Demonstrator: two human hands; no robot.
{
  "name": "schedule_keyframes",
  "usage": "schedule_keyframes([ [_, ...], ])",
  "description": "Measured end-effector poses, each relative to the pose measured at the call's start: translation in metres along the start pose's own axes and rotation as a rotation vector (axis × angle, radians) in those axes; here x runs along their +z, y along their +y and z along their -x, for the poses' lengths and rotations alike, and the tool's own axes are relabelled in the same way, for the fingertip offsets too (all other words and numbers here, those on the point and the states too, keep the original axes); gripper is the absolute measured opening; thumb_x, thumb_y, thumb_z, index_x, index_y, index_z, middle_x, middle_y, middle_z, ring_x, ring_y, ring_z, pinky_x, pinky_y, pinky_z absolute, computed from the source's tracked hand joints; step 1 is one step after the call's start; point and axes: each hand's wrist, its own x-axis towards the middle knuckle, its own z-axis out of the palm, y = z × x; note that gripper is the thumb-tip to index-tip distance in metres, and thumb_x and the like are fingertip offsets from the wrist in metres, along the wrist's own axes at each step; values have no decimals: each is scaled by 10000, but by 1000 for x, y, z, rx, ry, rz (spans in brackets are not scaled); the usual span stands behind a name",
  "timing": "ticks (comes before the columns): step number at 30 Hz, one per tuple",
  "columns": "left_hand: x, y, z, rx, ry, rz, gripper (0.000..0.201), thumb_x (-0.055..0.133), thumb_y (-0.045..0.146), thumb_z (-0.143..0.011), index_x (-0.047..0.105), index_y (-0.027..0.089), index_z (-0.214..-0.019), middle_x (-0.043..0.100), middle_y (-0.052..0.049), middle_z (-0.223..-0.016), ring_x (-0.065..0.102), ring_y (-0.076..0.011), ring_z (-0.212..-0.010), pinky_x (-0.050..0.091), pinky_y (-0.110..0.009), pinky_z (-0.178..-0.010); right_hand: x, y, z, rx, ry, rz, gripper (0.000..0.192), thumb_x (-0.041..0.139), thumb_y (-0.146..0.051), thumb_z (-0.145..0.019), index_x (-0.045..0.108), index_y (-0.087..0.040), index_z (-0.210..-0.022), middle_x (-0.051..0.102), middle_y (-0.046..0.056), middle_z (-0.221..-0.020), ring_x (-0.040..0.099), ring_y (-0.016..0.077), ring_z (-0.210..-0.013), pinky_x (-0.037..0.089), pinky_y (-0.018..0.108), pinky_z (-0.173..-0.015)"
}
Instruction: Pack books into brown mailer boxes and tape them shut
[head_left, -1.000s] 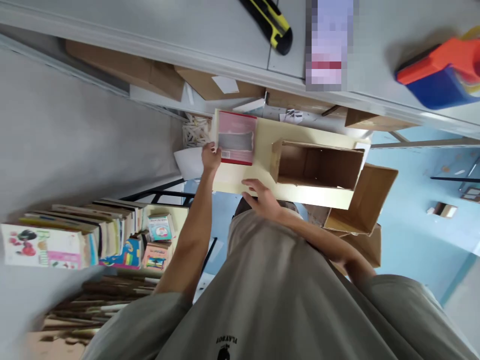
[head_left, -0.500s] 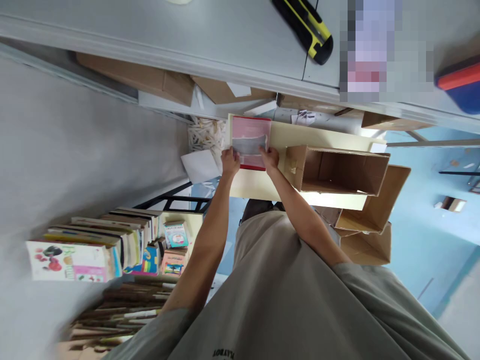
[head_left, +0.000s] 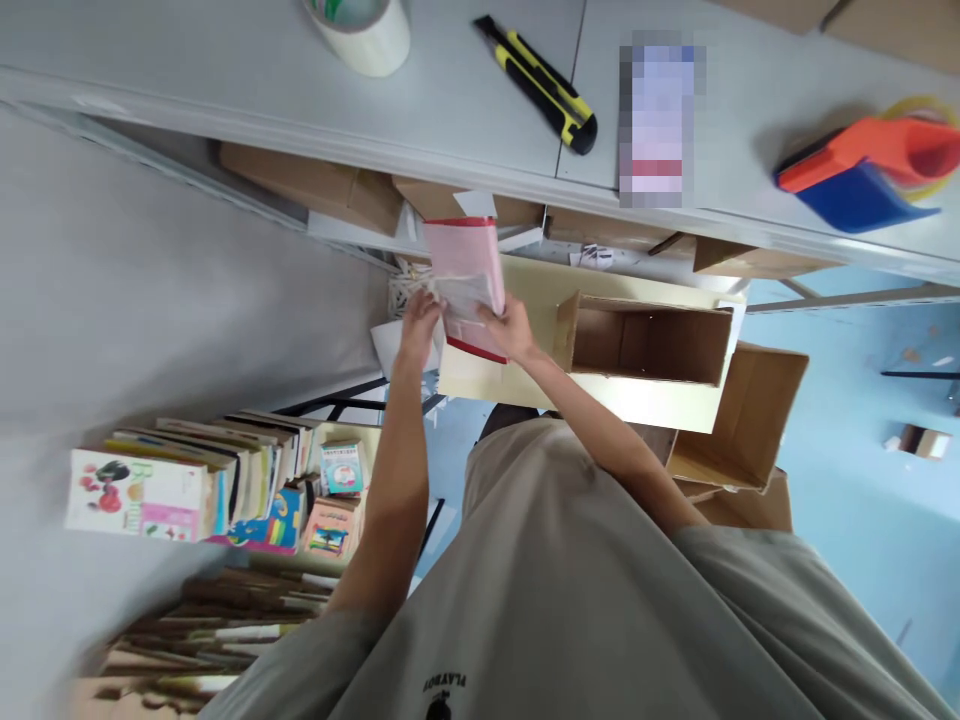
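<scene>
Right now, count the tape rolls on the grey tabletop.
2. One tape roll sits at the top edge left of the utility knife; one yellowish roll sits in the tape dispenser, far right.

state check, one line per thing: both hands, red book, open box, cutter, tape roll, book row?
left hand: closed on the red book's left edge
right hand: closed on the book's right edge
red book: lifted, tilted off the cream board
cardboard box: open, empty, on its side
utility knife: lying flat on the grey table, blade not visible
tape roll: resting on the table
shelf books: standing in a row
</scene>
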Motion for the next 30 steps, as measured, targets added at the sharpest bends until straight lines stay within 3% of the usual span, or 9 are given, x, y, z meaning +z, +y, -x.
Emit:
schedule_keyframes([
  [3,-3,31,32,-45,-80,120,645,888,730,-914,768,260,-1340,851,-131,-1412,751,-374,-1495,633,-552,-1255,-59,-9,40,-134,-66,-219,442,888,-661,-966,809,-234,-1047,841,46,-1075,818,309,-1103,700,491,-1085],
  [5,9,50,50,-70,-127,146,683,903,815,-874,784,252,-1241,879,-130,-1270,795,-416,-1410,684,-593,-1171,-100,-14,64,-171,-105,-354,550,930,-770,-899,831,-251,-1054,866,61,-1127,832,328,-1157,701,526,-1121],
  [8,50,84,72,-19,-217,175,735,1023,814,-738,800,246,-1146,879,-117,-1145,827,-458,-1329,718,-627,-1107,-152,-18,90,-165,-96,-425,623,969,-824,-844,852,-262,-1085,892,80,-1191,844,355,-1233,700,572,-1167],
  [12,114,140,98,97,-331,98,537,1105,469,-796,845,192,-1176,864,-88,-1130,837,-455,-1302,719,-612,-1130,-208,-8,104,-187,-39,-411,693,944,-864,-861,860,-257,-1184,898,107,-1291,834,383,-1331,681,608,-1232],
  [16,146,178,116,204,-309,-81,324,1001,274,-922,851,143,-1177,823,-57,-1075,812,-457,-1315,722,-567,-1105,-291,-6,111,-340,33,-260,904,926,-929,-840,796,-287,-1463,853,132,-1460,779,400,-1465,654,650,-1267],
  [21,163,170,100,322,-216,-270,180,794,214,-1069,835,169,-1239,774,-52,-1131,745,-491,-1442,676,-607,-1138,-399,-57,140,-763,276,306,1244,1001,-805,-877,407,-385,-1886,434,123,-1955,377,420,-1846,336,755,-1485],
  [24,181,151,84,339,-197,-303,219,678,195,-1130,816,199,-1300,751,-65,-1189,729,-496,-1479,651,-669,-1153,-417,-87,152,-937,193,539,1125,1012,-685,-940,458,-409,-1880,385,49,-1987,268,406,-1888,227,689,-1549],
  [27,200,147,85,368,-242,-331,238,630,229,-1167,819,201,-1308,762,-61,-1203,773,-479,-1413,640,-707,-1155,-410,-93,149,-857,38,497,848,1002,-677,-947,698,-427,-1698,697,13,-1744,569,432,-1716,422,701,-1468],
  [30,217,166,108,466,-368,-487,254,635,271,-1177,843,208,-1310,799,-50,-1203,807,-452,-1364,631,-695,-1163,-399,-85,143,-711,-28,556,473,924,-595,-1036,845,-438,-1475,886,11,-1355,790,400,-1412,605,624,-1267],
])
